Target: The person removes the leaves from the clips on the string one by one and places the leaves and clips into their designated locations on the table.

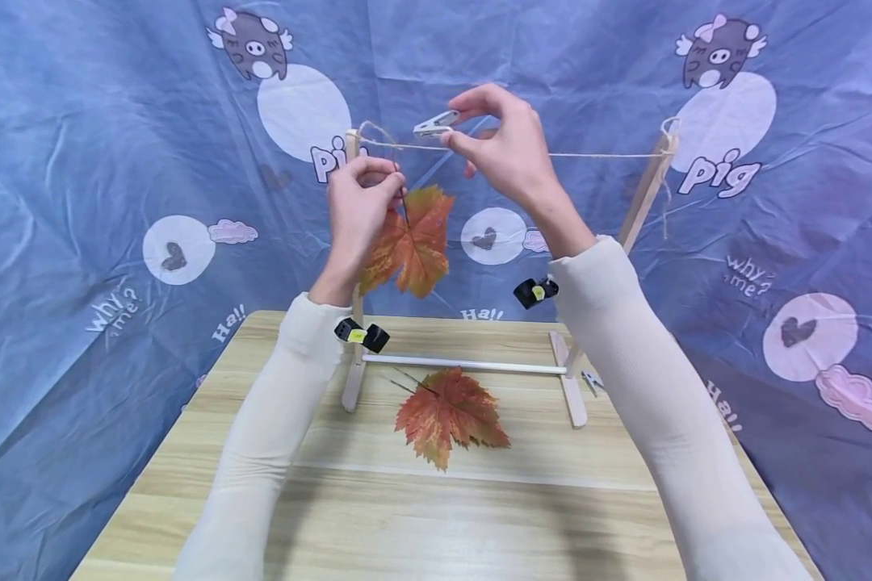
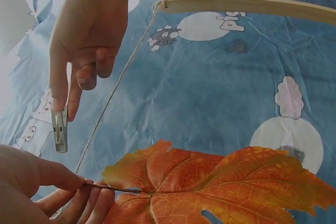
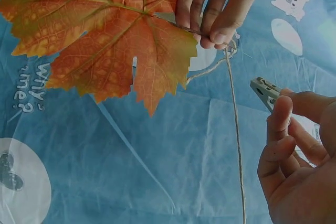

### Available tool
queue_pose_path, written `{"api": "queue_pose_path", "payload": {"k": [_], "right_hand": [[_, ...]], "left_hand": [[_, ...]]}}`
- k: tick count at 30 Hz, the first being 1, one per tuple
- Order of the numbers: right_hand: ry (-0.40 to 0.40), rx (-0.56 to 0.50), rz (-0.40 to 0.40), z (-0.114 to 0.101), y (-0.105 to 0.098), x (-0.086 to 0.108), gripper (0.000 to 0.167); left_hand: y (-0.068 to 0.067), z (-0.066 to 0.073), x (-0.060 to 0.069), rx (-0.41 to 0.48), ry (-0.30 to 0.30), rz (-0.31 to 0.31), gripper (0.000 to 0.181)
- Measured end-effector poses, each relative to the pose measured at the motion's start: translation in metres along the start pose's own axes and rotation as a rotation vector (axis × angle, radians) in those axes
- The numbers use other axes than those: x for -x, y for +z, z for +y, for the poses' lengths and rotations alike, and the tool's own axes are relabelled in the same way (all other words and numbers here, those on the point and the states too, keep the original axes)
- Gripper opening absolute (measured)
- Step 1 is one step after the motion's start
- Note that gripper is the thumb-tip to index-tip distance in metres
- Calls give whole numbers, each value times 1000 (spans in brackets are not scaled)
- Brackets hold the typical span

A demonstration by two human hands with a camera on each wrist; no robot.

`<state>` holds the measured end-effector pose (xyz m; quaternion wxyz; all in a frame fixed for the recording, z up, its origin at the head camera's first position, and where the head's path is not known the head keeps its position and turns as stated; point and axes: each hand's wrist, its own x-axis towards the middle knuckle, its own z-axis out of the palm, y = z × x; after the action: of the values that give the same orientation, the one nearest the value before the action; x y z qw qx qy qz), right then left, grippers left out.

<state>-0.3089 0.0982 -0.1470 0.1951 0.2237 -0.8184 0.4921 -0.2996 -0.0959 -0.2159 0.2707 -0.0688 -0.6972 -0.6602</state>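
An orange autumn leaf [image 1: 416, 242] hangs below my left hand [image 1: 363, 202], whose thumb and fingers pinch its dark stem close to the string [image 1: 596, 155]. My right hand [image 1: 505, 145] holds a pale clothespin [image 1: 436, 124] by its handle end, just above the string and right of the leaf. In the right wrist view the clothespin [image 3: 265, 92] stands apart from the string [image 3: 236, 129]. The left wrist view shows the leaf's stem [image 2: 113, 187] between thumb and fingers, beside the string.
A wooden stand with two posts [image 1: 647, 190] carries the string; a white rod [image 1: 465, 365] joins its feet. A second red-orange leaf [image 1: 452, 415] lies on the wooden table [image 1: 421, 524]. Another clothespin [image 1: 591, 382] lies by the right foot. Blue printed cloth [image 1: 153, 145] hangs behind.
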Motion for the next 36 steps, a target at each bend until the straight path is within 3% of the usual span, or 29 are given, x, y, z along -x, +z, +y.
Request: {"api": "queue_pose_path", "payload": {"k": [9, 14, 26, 36], "right_hand": [[-24, -35, 12, 10, -10, 13, 39], [-26, -63, 11, 16, -17, 20, 40], [26, -111, 31, 33, -33, 33, 35], [47, -115, 46, 45, -49, 51, 35]], "left_hand": [[-1, 3, 5, 17, -25, -31, 9], [-1, 2, 8, 71, -34, -45, 5], [-6, -4, 21, 106, -62, -93, 9], [-1, -14, 31, 239, -116, -151, 4]]}}
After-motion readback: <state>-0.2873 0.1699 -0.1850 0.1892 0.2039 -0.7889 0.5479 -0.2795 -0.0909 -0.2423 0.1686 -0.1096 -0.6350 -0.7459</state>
